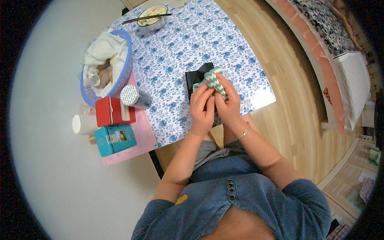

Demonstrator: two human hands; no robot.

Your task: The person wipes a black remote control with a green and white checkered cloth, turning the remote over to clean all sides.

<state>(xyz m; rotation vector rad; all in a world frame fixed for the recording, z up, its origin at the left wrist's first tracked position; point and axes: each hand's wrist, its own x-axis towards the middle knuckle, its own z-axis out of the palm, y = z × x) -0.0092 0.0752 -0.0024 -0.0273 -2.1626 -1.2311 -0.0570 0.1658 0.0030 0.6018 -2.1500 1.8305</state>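
A small green and white knitted piece [216, 83] is bunched between my hands near the table's front edge. My left hand [203, 107] is closed on its near left side, fingertips pressing the knit. My right hand [229, 105] grips the right side, with its fingers curled over the top. A bracelet circles my right wrist. Just beyond my hands lies a black angular object [194, 78], partly covered by the knit and my fingers; its kind is unclear. My fingers hide much of the knit's underside.
A blue-and-white flowered cloth covers the table [172, 80]. At left are a blue basket [129, 60] with white cloth, a lidded cylinder [131, 96], a red tin [107, 112], a teal tin [114, 140] and a white cup [84, 125]. Chopsticks rest across a bowl [152, 22].
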